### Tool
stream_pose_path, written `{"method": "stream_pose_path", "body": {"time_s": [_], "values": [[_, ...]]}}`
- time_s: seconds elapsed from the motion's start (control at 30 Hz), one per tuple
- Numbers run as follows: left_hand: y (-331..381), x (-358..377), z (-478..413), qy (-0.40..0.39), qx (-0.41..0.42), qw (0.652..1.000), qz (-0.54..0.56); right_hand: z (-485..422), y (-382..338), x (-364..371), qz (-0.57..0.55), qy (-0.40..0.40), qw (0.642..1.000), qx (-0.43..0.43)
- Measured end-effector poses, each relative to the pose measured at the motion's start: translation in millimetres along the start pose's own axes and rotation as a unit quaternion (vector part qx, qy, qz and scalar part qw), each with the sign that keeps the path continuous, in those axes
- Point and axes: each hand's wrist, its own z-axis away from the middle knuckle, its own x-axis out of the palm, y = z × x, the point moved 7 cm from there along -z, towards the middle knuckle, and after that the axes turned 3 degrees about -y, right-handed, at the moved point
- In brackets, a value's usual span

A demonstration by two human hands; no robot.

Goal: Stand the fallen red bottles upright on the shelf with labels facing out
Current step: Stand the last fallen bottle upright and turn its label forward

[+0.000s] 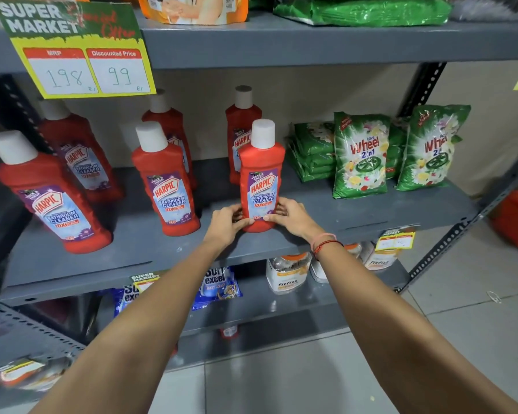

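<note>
Several red bottles with white caps stand upright on the grey shelf, labels facing out. The front right bottle stands near the shelf's front edge. My left hand and my right hand clasp its base from either side. To the left stand a middle front bottle and a far-left front bottle. Behind them are three more bottles: back left, back middle, back right, the last partly hidden by the held one.
Green detergent packs fill the shelf's right part. A yellow price sign hangs from the shelf above. Blue packets and white jars sit on the lower shelf. Tiled floor lies at the right.
</note>
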Motion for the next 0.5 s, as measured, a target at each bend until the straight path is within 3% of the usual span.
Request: {"method": "stream_pose_path", "body": {"time_s": [0.43, 0.5], "values": [[8, 10, 34, -0.017, 0.000, 1.000, 0.026, 36, 3, 5, 0.027, 0.011, 1.000, 0.002], [9, 8, 39, -0.007, 0.010, 1.000, 0.011, 43, 2, 2, 0.050, 0.054, 0.997, -0.006]]}}
